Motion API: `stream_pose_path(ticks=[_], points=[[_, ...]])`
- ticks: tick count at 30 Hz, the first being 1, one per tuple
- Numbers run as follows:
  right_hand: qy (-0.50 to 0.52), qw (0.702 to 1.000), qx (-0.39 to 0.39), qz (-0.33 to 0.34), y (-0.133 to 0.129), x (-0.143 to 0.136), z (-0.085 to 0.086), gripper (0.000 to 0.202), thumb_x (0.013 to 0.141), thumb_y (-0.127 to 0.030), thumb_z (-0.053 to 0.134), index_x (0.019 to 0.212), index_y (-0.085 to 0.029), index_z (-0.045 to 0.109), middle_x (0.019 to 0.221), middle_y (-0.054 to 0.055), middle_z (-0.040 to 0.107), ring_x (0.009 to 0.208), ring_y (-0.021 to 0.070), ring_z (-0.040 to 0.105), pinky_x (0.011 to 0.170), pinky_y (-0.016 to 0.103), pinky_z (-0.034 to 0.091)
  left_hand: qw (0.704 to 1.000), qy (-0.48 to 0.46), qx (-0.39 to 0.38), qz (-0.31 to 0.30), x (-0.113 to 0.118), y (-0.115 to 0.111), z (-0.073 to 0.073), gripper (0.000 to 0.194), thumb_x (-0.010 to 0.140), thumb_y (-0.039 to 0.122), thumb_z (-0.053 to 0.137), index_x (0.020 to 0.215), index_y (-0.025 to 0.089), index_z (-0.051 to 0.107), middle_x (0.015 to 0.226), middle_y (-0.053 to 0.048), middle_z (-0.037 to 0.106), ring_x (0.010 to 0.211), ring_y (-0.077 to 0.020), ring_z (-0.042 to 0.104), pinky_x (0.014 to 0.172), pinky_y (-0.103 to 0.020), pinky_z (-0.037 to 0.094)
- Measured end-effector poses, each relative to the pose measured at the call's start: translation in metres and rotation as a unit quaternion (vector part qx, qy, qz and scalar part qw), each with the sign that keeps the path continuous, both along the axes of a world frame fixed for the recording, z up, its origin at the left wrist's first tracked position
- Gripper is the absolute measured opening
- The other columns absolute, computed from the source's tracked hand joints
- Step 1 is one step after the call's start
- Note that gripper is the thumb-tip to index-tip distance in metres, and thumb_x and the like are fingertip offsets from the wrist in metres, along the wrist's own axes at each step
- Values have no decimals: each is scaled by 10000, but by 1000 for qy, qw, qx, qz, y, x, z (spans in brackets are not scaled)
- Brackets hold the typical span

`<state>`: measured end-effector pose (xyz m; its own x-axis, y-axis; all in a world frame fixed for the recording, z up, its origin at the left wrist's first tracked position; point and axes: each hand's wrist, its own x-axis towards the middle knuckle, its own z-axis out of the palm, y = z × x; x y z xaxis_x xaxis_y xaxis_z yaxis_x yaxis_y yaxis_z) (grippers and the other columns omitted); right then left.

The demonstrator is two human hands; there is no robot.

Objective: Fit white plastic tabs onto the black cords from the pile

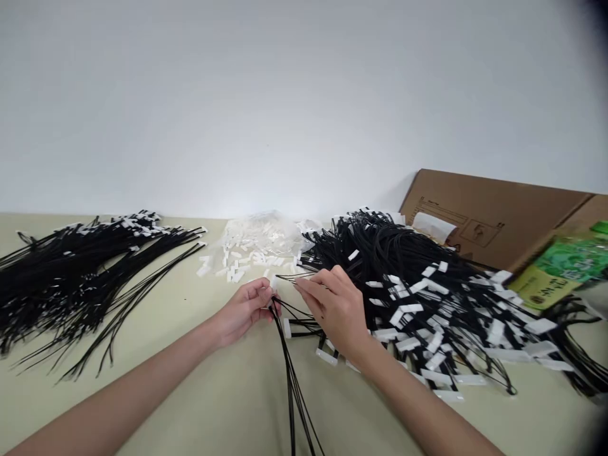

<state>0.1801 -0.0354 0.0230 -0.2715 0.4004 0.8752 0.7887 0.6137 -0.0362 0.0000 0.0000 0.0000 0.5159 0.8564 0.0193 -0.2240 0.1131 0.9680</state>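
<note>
My left hand [247,309] is closed, thumb and fingers pinching a small white connector [274,282] with black wires [291,373] at it. Those wires hang down toward the front of the table. My right hand [335,307] pinches the thin end of a black wire [287,277] just right of the connector. More black wires run beneath the right hand toward a long white connector [287,327]. Whether the wire tip touches the small connector is too fine to tell.
A large heap of black wires [380,247] with white connectors lies right. Another wire pile [71,272] spreads left. Loose white connectors [237,259] and a clear plastic bag [268,231] sit by the wall. A cardboard box [475,215] and green-yellow packet [560,266] stand at right.
</note>
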Motion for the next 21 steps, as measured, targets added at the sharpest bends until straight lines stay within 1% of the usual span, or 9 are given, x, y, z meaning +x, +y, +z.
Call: stream_pose_path(ticks=[3,6,10,17,21], points=[[-18,1000,15,1,-1,-2,-2,119,799,-148,551,863,-210,630,673,9,584,619,131,348,564,246,343,1000,-1,-3,-1,1,0,0,195,760,333,578,729,154,508,655,-16,565,605,-117,546,504,-203,382],[-36,999,18,7,-1,-2,-3,149,796,-125,543,896,-194,629,704,14,600,639,135,359,573,245,348,1000,-1,-6,1,1,1,0,202,753,331,588,718,153,499,652,-12,566,608,-118,550,501,-204,387],[-34,999,15,18,2,-1,-8,169,802,-112,527,927,-173,622,733,21,612,651,133,385,588,240,364,1000,-1,-8,-2,0,2,-2,203,749,328,595,719,153,499,661,-11,571,614,-117,553,502,-205,391],[13,999,9,30,6,-2,-11,68,787,-135,563,805,-174,616,690,5,612,652,117,438,623,229,386,1000,0,0,-10,0,2,-3,197,749,319,597,706,160,490,675,0,563,629,-123,570,495,-206,401],[-1,999,-10,32,4,-2,-10,71,800,-154,547,768,-167,609,656,10,593,656,122,443,621,230,387,1000,2,2,-10,1,0,-1,215,736,333,608,700,160,485,678,0,562,628,-126,575,491,-207,403]])
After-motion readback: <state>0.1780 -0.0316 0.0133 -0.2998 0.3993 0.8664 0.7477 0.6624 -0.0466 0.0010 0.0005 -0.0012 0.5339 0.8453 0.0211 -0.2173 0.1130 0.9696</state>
